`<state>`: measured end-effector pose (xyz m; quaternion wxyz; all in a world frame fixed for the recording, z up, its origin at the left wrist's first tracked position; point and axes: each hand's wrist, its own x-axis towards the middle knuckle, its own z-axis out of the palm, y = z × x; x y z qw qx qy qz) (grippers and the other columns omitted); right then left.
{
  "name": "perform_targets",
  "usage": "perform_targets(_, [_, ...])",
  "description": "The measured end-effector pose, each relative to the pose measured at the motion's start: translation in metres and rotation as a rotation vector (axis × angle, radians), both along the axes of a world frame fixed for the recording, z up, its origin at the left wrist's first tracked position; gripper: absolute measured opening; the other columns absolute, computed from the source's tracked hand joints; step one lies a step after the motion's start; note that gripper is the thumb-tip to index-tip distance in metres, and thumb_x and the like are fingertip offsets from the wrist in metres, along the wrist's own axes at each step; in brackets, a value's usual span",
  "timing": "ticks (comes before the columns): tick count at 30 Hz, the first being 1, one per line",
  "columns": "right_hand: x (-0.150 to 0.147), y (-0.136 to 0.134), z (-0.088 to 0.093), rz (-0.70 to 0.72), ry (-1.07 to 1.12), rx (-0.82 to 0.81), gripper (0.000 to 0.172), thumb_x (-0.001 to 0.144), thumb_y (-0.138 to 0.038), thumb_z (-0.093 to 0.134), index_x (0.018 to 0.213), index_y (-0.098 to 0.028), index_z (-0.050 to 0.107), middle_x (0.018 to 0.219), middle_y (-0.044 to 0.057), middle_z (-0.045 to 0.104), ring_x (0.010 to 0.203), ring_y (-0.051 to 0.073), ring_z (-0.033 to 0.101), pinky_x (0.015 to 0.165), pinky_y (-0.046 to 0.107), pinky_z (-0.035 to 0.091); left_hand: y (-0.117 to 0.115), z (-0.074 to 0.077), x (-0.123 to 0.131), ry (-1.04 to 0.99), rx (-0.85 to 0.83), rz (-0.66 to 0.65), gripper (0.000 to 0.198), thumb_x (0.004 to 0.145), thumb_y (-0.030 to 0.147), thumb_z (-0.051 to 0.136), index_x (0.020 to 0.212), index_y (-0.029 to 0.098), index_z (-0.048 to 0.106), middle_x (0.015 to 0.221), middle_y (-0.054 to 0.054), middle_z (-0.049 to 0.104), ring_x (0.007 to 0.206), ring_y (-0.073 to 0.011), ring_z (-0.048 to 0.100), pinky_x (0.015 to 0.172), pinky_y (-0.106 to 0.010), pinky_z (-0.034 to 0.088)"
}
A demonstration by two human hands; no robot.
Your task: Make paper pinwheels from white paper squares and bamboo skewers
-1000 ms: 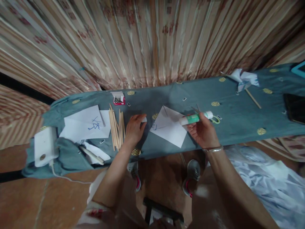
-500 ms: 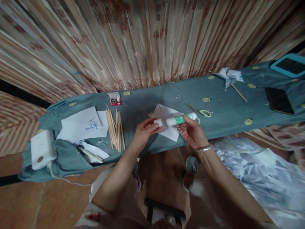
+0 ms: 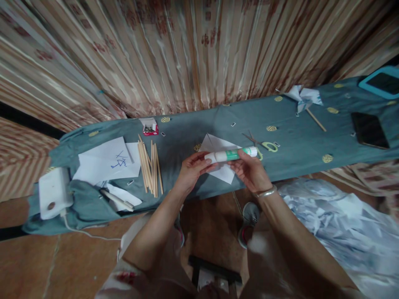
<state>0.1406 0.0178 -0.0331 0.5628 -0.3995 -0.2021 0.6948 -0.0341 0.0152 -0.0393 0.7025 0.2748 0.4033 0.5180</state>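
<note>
A white and green glue stick (image 3: 231, 155) lies in the grip of my right hand (image 3: 249, 169), its far end pointing right. My left hand (image 3: 195, 169) pinches the white glue cap (image 3: 210, 157), which meets the left end of the stick. Whether the cap is fully seated I cannot tell. Beneath both hands a white sheet of paper (image 3: 222, 174) with a crease lies on the cloth. Just right of the stick are scissors (image 3: 268, 145) with pale green handles, one handle partly hidden behind it.
Wooden sticks (image 3: 150, 170), drawn-on paper (image 3: 106, 160) and a small red box (image 3: 150, 128) lie left. A white device (image 3: 54, 193) with a cable stands at the left end. A paper pinwheel (image 3: 304, 99) and a phone (image 3: 370, 130) lie right. A plastic bag (image 3: 336, 224) of paper stands below.
My left hand has brought the cap rightward against the glue stick, closing the gap between them. My right hand keeps its hold, and the view has shifted slightly.
</note>
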Motion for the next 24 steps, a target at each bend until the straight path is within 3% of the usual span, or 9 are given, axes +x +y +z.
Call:
perform_targets(11, [-0.002, -0.002, -0.002, -0.003, -0.086, 0.025, 0.033, 0.056, -0.034, 0.087, 0.073, -0.014, 0.067, 0.064, 0.0, 0.072, 0.054, 0.012, 0.069, 0.046, 0.014, 0.053, 0.0, -0.012, -0.007, 0.307, 0.259, 0.065, 0.036, 0.056, 0.025, 0.084, 0.089, 0.017, 0.07, 0.086, -0.001, 0.072, 0.074, -0.0139, 0.066, 0.073, -0.029, 0.055])
perform_targets(20, [-0.014, -0.002, -0.002, 0.021, -0.069, -0.021, 0.032, 0.053, -0.033, 0.089, 0.07, -0.017, 0.067, 0.063, -0.002, 0.072, 0.053, 0.012, 0.069, 0.045, 0.015, 0.054, 0.0, -0.014, -0.01, 0.341, 0.349, 0.069, 0.034, 0.057, 0.024, 0.084, 0.087, 0.017, 0.072, 0.092, -0.005, 0.074, 0.084, -0.0183, 0.069, 0.081, -0.033, 0.055])
perform_targets(24, [-0.022, -0.004, -0.003, 0.044, -0.053, -0.05, 0.026, 0.059, -0.032, 0.086, 0.071, -0.017, 0.068, 0.065, 0.0, 0.073, 0.056, 0.012, 0.07, 0.047, 0.014, 0.055, -0.003, -0.012, -0.014, 0.389, 0.366, 0.073, 0.032, 0.06, 0.026, 0.082, 0.088, 0.016, 0.072, 0.097, -0.007, 0.074, 0.088, -0.02, 0.07, 0.085, -0.035, 0.054])
